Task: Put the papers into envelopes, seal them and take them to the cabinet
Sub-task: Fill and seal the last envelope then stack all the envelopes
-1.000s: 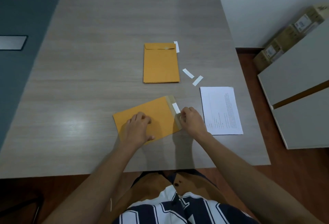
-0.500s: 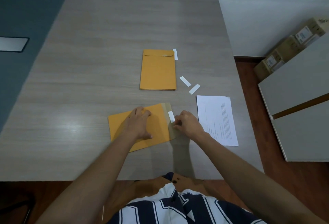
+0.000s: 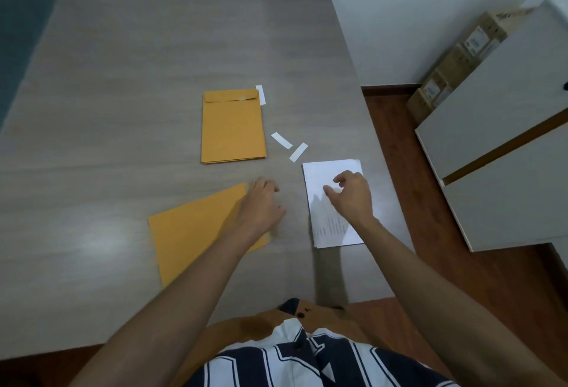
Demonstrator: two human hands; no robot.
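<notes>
The left hand [image 3: 261, 202] rests flat on the near envelope [image 3: 196, 233]; the right hand [image 3: 350, 194] hovers over the papers [image 3: 332, 227], fingers loosely curled, holding nothing clearly visible.

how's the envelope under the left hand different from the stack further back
The near envelope lies skewed to the table edge; the stack lies square to it. The near envelope is a single one with the left hand resting on its flap end; the stack is several envelopes, untouched. The stack's top flap shows folded down; the near envelope's flap end is hidden by the hand. Both are the same orange-brown and lie flat.
</notes>
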